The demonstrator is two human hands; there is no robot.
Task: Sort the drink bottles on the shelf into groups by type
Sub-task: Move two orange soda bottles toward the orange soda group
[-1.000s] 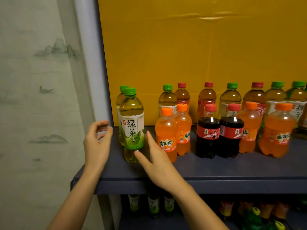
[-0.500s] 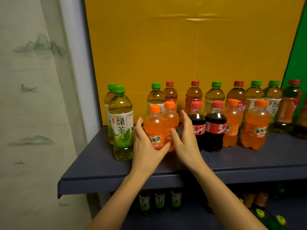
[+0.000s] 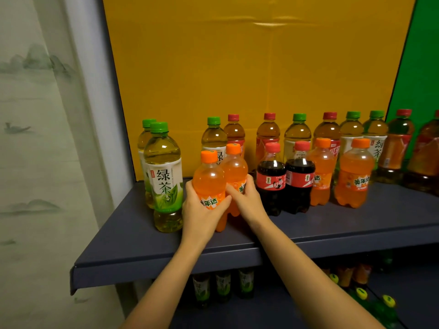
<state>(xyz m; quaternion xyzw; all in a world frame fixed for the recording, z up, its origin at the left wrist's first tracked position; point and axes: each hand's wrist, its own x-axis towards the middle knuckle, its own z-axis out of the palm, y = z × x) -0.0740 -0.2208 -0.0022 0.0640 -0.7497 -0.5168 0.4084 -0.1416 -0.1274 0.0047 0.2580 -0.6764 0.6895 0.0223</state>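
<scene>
— Which bottles are in hand?

— Two small clear-plastic bottles of orange soda with orange caps, side by side near the left front of the dark blue shelf (image 3: 332, 224). The left hand (image 3: 202, 217) has its grip wrapped round the nearer orange soda bottle (image 3: 209, 179), fingers over the label. The right hand (image 3: 247, 200) grips the farther orange soda bottle (image 3: 236, 169), just behind it.

— And around them?

— A tall green-capped green tea bottle (image 3: 164, 176) stands just left of the left hand. Two red-capped dark cola bottles (image 3: 270, 184) stand just right of the right hand, then two more orange bottles (image 3: 354, 179). Tall tea bottles (image 3: 298, 136) with green or red caps line the yellow back panel (image 3: 237, 67).
</scene>
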